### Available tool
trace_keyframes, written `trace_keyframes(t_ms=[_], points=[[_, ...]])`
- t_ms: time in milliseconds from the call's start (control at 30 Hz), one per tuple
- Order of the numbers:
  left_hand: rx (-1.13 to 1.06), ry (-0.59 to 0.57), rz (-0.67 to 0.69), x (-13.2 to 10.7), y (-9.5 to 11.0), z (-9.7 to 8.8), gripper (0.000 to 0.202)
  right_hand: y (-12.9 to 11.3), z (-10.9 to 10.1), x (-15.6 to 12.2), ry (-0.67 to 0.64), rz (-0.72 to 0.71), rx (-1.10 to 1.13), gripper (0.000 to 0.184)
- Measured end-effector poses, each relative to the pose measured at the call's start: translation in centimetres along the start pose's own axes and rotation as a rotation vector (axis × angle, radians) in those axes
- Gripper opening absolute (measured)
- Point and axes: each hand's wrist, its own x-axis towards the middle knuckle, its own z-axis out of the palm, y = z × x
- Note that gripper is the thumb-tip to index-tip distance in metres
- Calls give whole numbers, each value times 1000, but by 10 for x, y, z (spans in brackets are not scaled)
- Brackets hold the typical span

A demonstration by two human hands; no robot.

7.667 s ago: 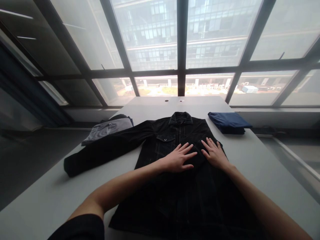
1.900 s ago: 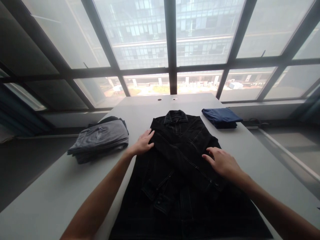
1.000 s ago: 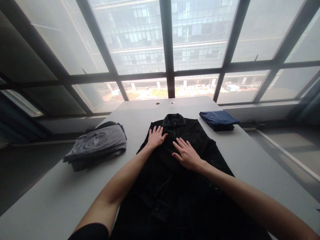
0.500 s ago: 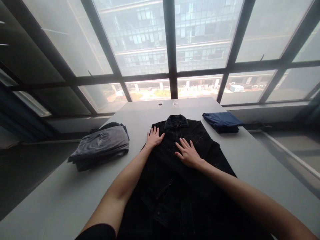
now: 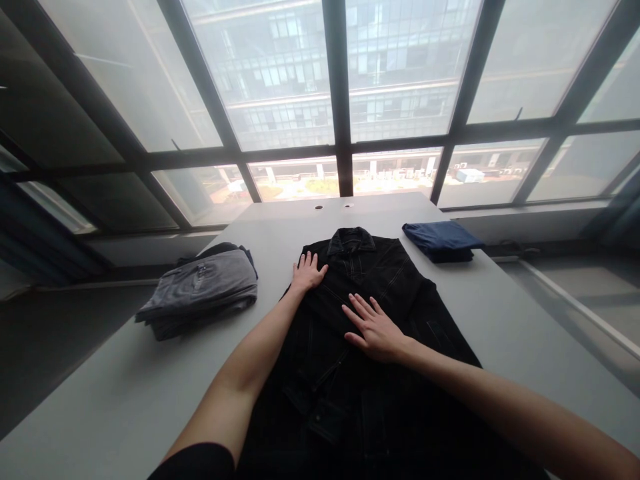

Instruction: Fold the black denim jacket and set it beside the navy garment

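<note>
A black denim jacket [image 5: 345, 347] lies spread on the white table [image 5: 505, 320], its collar toward the window. On the jacket's left shoulder area, as I look at it, rests my left hand [image 5: 308, 272], palm down with fingers apart. My right hand [image 5: 375, 328] lies flat over the middle of the chest, fingers stretched out. Neither hand grasps the cloth. A sleeve with a buttoned cuff [image 5: 325, 419] is folded across the lower front. The bottom of the jacket is very dark and hard to make out.
On the left of the table sits a stack of folded grey and dark clothes [image 5: 203, 288]. Folded navy and black clothes [image 5: 443, 240] lie at the right edge. Two round holes [image 5: 319, 207] mark the table's far end, before a large framed window [image 5: 390, 80].
My right hand has slid down the jacket toward me and slightly left. My left hand stays at the same spot near the shoulder.
</note>
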Motion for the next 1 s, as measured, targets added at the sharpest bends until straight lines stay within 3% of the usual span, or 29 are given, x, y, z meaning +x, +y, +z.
trace_keyframes(t_ms=[133, 300, 533, 733, 1000], points=[[-9, -2, 1, 0, 0, -1, 86, 0, -1, -4, -27, 6, -4, 76], [-14, 4, 3, -1, 0, 0, 84, -3, -1, -7, 49, 54, -4, 72], [-23, 13, 2, -2, 1, 0, 82, -4, -10, -6, -7, 65, 24, 75], [-17, 8, 2, -2, 1, -2, 83, -5, -25, -36, -120, 50, 24, 85], [-27, 8, 3, -3, 1, -3, 85, 0, -9, -68, -13, 81, 29, 79]])
